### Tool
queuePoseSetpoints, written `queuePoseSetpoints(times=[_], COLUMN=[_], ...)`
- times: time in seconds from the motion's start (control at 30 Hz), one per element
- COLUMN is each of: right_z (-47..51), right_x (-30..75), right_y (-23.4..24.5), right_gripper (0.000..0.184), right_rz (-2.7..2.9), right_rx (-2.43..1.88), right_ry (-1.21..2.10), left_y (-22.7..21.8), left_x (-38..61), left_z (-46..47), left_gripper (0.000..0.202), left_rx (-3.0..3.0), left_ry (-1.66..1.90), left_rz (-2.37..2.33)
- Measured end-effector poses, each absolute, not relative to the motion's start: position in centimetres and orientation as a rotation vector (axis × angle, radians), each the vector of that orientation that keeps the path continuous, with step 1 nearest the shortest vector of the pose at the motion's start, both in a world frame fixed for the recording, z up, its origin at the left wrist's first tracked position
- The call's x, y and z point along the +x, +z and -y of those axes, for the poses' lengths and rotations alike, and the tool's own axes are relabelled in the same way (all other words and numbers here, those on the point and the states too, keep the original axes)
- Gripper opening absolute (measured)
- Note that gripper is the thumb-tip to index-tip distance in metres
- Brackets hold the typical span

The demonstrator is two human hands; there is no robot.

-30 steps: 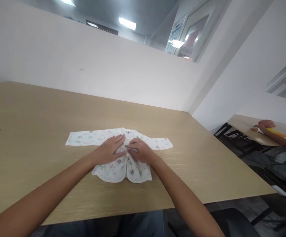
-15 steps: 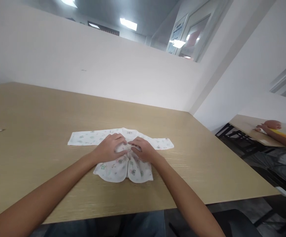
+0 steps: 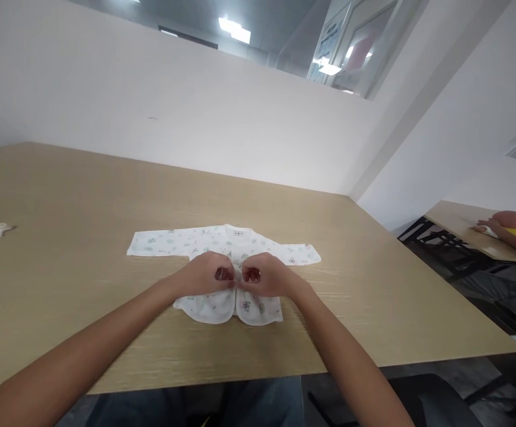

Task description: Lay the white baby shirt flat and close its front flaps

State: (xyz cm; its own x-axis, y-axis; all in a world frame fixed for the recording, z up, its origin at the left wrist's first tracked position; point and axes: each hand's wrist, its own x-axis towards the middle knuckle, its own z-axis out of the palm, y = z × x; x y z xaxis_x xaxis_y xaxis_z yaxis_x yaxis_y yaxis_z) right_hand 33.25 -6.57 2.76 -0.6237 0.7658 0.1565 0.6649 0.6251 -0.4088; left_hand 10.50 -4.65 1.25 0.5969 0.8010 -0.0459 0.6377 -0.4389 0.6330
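Note:
A small white baby shirt (image 3: pixel 213 305) with little printed figures lies on the table, its sleeves spread to both sides and its neckline away from me. My left hand (image 3: pixel 209 274) pinches the left front edge at the middle of the shirt, thumb against fingers. Opposite it, my right hand (image 3: pixel 264 274) pinches the right front edge, the fingertips of both hands nearly touching. Below the hands the two rounded front panels part in a narrow slit. Whatever fastener lies between the fingertips is hidden.
The wooden table (image 3: pixel 84 196) runs back to a white wall (image 3: pixel 196 130) with a window above. A small white object (image 3: pixel 2 229) sits at the far left. At right, another person's arm reaches over a doll (image 3: pixel 510 219) on a second table (image 3: pixel 458 216). A dark chair (image 3: pixel 431 400) stands lower right.
Both hands have slid a little down the shirt front, from the upper chest to the middle. Their fingers have curled into tighter pinches. The view has shifted slightly.

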Motion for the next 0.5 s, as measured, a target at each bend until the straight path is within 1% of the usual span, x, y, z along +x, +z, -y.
queuePoseSetpoints(times=[0.07, 0.13, 0.17, 0.23, 0.4, 0.5], right_z=[7.2, 7.7, 7.9, 8.2, 8.5, 8.6], right_x=[32.9, 32.4, 32.1, 31.9, 31.9, 31.8], right_y=[3.1, 3.4, 3.5, 3.7, 4.3, 4.3], right_gripper=[0.037, 0.040, 0.039, 0.031, 0.011, 0.015], right_rz=[2.590, 2.651, 2.673, 2.691, 2.710, 2.719], right_rx=[-1.209, -1.305, -1.348, -1.380, -1.337, -1.374], right_ry=[0.453, 0.467, 0.482, 0.532, 0.575, 0.497], left_y=[1.3, 1.4, 1.3, 1.3, 1.1, 1.1], left_x=[10.4, 10.3, 10.3, 10.2, 10.1, 10.2], left_z=[4.6, 4.6, 4.6, 4.6, 4.4, 4.4], left_gripper=[0.025, 0.021, 0.021, 0.023, 0.027, 0.027], left_rx=[2.179, 2.155, 2.148, 2.139, 2.115, 2.113], left_ry=[0.338, 0.334, 0.336, 0.346, 0.348, 0.354], left_rz=[-1.133, -1.120, -1.115, -1.112, -1.116, -1.119])
